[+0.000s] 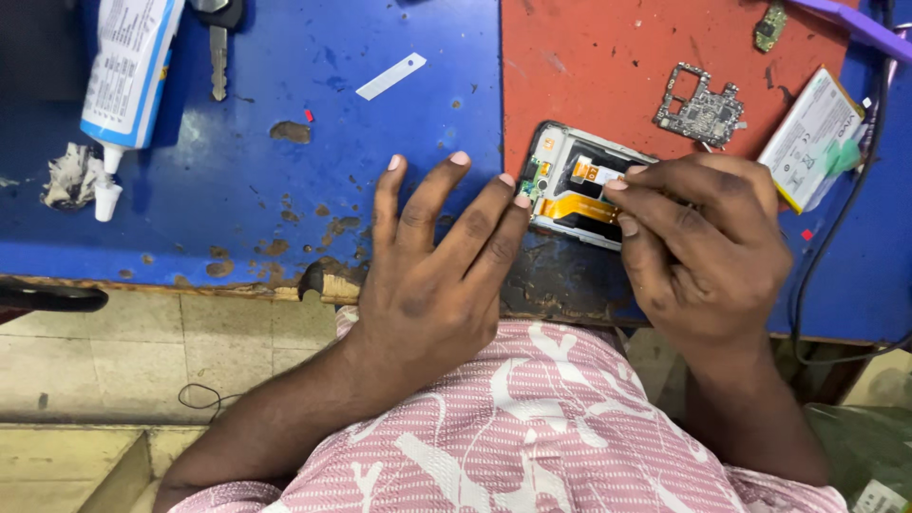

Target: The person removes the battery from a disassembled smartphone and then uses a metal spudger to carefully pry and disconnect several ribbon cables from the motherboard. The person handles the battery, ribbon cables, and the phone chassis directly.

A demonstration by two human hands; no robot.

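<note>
An opened phone body (581,183) lies near the front edge of the bench, its inside showing an orange flex cable and a small green board. My left hand (432,261) rests flat with fingers spread, two fingertips pressing the phone's left edge. My right hand (698,242) hovers over the phone's right side, thumb and forefinger pinched on something thin inside it; what they grip is too small to tell.
A bare circuit board (701,111) and a white battery (810,138) lie on the red mat (598,57). On the worn blue bench (237,180) are a glue tube (125,71), a key (218,57) and a white strip (390,76). A black cable (836,237) runs at right.
</note>
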